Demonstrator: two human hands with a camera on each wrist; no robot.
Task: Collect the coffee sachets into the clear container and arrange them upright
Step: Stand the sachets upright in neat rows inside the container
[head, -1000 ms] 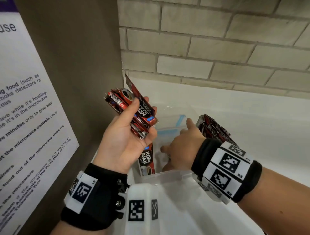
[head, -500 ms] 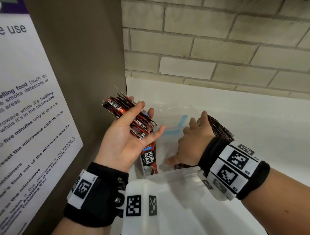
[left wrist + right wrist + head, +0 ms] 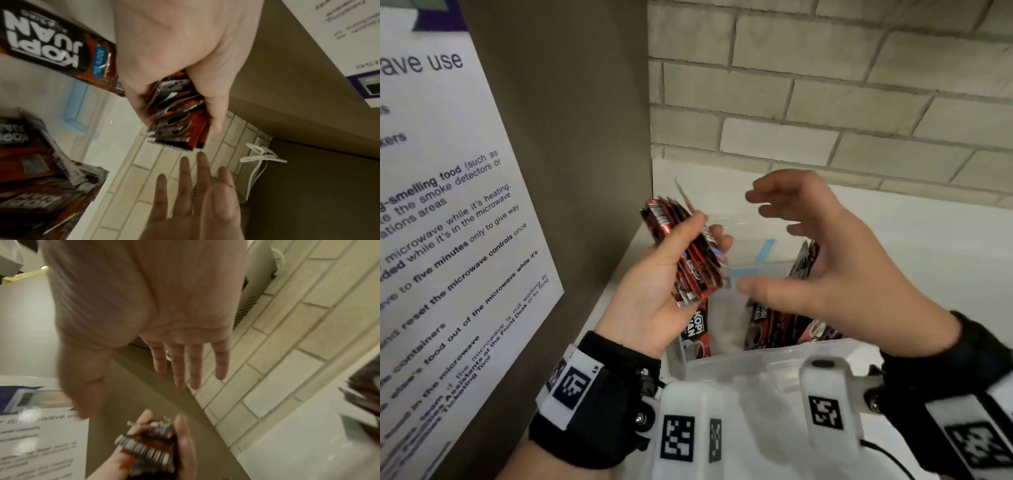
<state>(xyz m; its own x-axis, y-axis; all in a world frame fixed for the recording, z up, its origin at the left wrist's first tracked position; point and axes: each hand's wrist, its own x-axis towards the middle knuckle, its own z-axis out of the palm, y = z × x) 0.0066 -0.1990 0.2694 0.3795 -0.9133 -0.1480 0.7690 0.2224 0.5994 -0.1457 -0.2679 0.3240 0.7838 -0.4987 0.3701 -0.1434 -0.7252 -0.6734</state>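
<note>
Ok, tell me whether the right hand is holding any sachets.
Empty. The right hand hovers over the clear container with spread fingers; only the left hand grips a bundle of sachets.

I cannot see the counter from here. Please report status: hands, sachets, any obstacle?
Left hand grips sachet bundle above clear container. Right hand open, empty, beside the bundle. Some sachets already inside container. No obstacle seen.

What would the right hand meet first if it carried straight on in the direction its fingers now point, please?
Most likely the bundle of sachets gripped in the left hand. The open right hand points leftward at it above the clear container, with nothing between them, though the exact depth is unclear.
</note>
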